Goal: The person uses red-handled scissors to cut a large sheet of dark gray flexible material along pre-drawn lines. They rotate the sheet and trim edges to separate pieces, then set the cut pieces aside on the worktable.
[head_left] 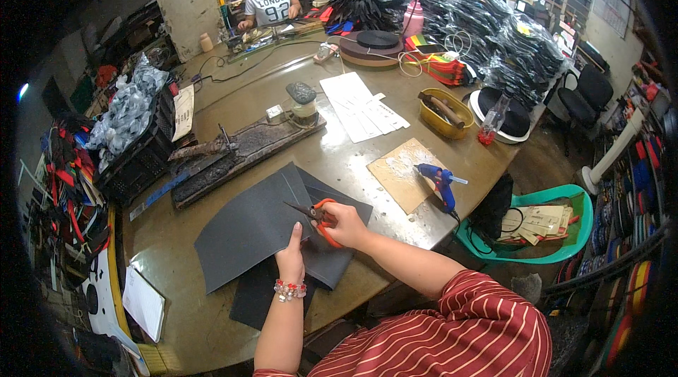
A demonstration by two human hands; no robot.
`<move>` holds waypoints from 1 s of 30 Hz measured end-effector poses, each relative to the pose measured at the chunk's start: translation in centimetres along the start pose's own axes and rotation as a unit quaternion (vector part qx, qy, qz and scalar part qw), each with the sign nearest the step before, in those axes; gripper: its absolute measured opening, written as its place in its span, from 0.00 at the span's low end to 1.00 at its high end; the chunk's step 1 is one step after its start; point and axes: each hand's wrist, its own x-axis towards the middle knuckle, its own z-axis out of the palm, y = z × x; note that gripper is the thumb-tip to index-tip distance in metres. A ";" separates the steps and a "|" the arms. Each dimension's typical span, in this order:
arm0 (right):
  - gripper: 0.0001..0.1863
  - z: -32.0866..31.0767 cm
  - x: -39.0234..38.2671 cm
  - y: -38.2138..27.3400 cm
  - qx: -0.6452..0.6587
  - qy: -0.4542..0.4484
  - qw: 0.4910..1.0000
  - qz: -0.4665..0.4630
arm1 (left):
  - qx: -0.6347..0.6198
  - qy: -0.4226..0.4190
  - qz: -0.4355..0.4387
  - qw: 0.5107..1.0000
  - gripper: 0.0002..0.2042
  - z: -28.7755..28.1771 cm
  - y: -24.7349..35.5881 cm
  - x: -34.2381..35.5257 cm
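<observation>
My right hand (341,225) is closed on scissors (314,213) with orange handles and dark blades, which point left over a dark grey sheet (244,228). My left hand (289,257), thumb on top, grips the sheet's lower edge just below the blade tips. More dark sheets (258,301) lie beneath it and to the right. A blue glue gun (438,180) rests on a glue-smeared tan board (395,168) to the right.
A dark plank with a metal fixture (212,161) lies behind the sheets, white papers (357,105) and a yellow bin (439,112) farther back. Left are a black crate (131,165) and notebook (141,303); right, a teal tub (575,228). A seated co-worker (272,6) is across the table.
</observation>
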 end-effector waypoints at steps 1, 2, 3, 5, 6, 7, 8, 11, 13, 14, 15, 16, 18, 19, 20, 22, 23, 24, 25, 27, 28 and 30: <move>0.16 0.0 0.0 0.0 0.001 -0.005 1.000 0.015 | -0.001 0.001 0.004 1.000 0.18 0.0 -0.1 0.1; 0.16 0.0 0.0 -0.1 0.000 0.003 1.000 -0.001 | 0.000 0.000 0.002 1.000 0.18 -0.1 -0.1 0.1; 0.16 0.0 0.1 -0.1 -0.003 0.005 1.000 -0.002 | 0.001 0.000 0.001 1.000 0.18 -0.1 -0.1 0.2; 0.16 -0.1 0.1 -0.4 -0.009 0.008 1.000 0.004 | 0.003 0.001 -0.001 1.000 0.18 -0.2 -0.2 0.2; 0.16 -0.2 0.1 -0.5 -0.013 0.009 1.000 0.010 | 0.004 0.003 -0.002 1.000 0.18 -0.2 -0.2 0.3; 0.16 -0.2 0.1 -0.7 -0.021 0.008 0.999 0.027 | 0.006 0.009 -0.006 1.000 0.18 -0.2 -0.3 0.2; 0.16 -0.3 0.1 -0.9 -0.012 0.015 1.000 0.020 | 0.003 0.003 0.001 1.000 0.18 -0.2 -0.3 0.2; 0.15 -0.4 0.2 -1.4 -0.006 0.029 0.999 0.024 | 0.000 -0.002 0.013 1.000 0.18 -0.1 -0.2 0.2; 0.13 -0.4 0.2 -1.6 -0.009 0.033 0.999 0.022 | 0.002 -0.007 0.024 1.000 0.18 -0.1 -0.2 0.2; 0.14 -0.4 0.3 -1.6 -0.013 0.025 0.999 0.028 | 0.001 -0.007 0.016 1.000 0.18 -0.1 -0.2 0.2; 0.16 -0.5 0.3 -1.6 -0.016 0.015 0.999 0.036 | -0.001 -0.007 0.011 1.000 0.18 -0.1 -0.2 0.2; 0.17 -0.5 0.2 -1.5 -0.025 0.000 0.998 0.059 | -0.004 -0.006 0.006 1.000 0.18 -0.2 -0.2 0.3; 0.17 -0.5 0.2 -1.4 -0.013 0.013 0.999 0.030 | 0.000 -0.015 0.003 1.000 0.18 -0.3 -0.3 0.3; 0.17 -0.5 0.2 -1.3 -0.011 0.010 0.999 0.041 | 0.002 -0.019 0.002 1.000 0.18 -0.3 -0.3 0.3; 0.17 -0.5 0.2 -1.3 -0.015 0.017 0.999 0.023 | 0.001 -0.021 0.005 1.000 0.18 -0.3 -0.3 0.3; 0.17 -0.5 0.2 -1.2 -0.027 0.012 0.999 0.032 | -0.001 -0.029 0.012 1.000 0.17 -0.3 -0.3 0.3; 0.17 -0.5 0.2 -1.2 -0.029 0.014 0.999 0.025 | 0.002 -0.025 0.011 1.000 0.17 -0.2 -0.2 0.3; 0.17 -0.5 0.3 -1.2 -0.032 0.013 0.999 0.027 | 0.004 -0.024 0.010 1.000 0.17 -0.1 -0.1 0.2; 0.16 -0.5 0.3 -1.2 -0.040 0.007 0.998 0.043 | 0.006 -0.024 0.010 1.000 0.17 0.0 0.0 0.1; 0.16 -0.5 0.3 -1.2 -0.037 0.009 0.999 0.032 | 0.011 -0.014 0.012 1.000 0.17 0.2 0.1 0.0; 0.16 -0.5 0.3 -1.2 -0.038 0.007 0.999 0.034 | 0.013 -0.009 0.015 1.000 0.17 0.2 0.2 -0.1; 0.15 -0.4 0.3 -1.2 -0.029 0.017 0.999 0.022 | 0.006 -0.002 0.012 1.000 0.16 0.4 0.3 -0.2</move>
